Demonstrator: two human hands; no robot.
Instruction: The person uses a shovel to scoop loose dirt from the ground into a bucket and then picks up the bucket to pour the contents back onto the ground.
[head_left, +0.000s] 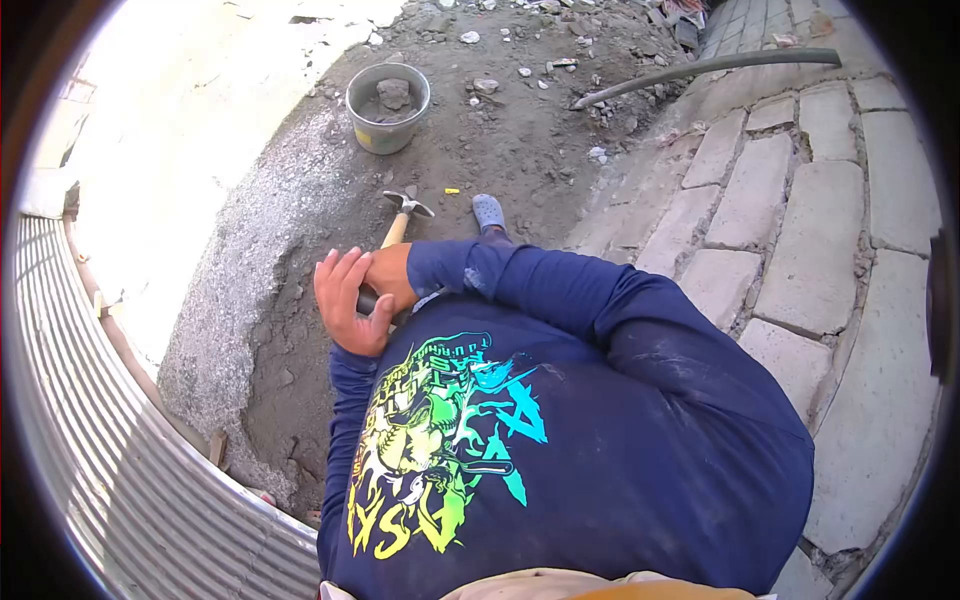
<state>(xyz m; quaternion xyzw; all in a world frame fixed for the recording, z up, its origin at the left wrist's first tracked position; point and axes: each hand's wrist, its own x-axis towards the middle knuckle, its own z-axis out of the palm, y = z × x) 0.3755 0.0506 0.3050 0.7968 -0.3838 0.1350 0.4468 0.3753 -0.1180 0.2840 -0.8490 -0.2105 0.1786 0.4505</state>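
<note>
In the head view, the step in hand looks like steadying a hammer (402, 219) near the body, with both hands low and in front of the chest. To do this well, the right hand (391, 276) should keep its fingers wrapped snugly around the handle, with the wrist in line with it. The left hand (345, 305) would do best to settle fully on the grip or come away, since a half-laid hand could hinder a turn of the tool. The hammer's head should also be kept clear of the foot in the perforated clog (488, 211), just to its right.

The right fingers seem clenched on the handle, though the hand hides much of the contact. The left fingers lie bent over the right hand, thumb apart; whether they grasp the dark piece between them, I cannot tell.

The hammer points away from the body, over dusty ground (540, 130), below the bucket (384, 138) in view. Its head is grey metal, drawn out to two thin, flared ends; the handle is pale, plain wood where it shows. Its lower part is hidden.
</note>
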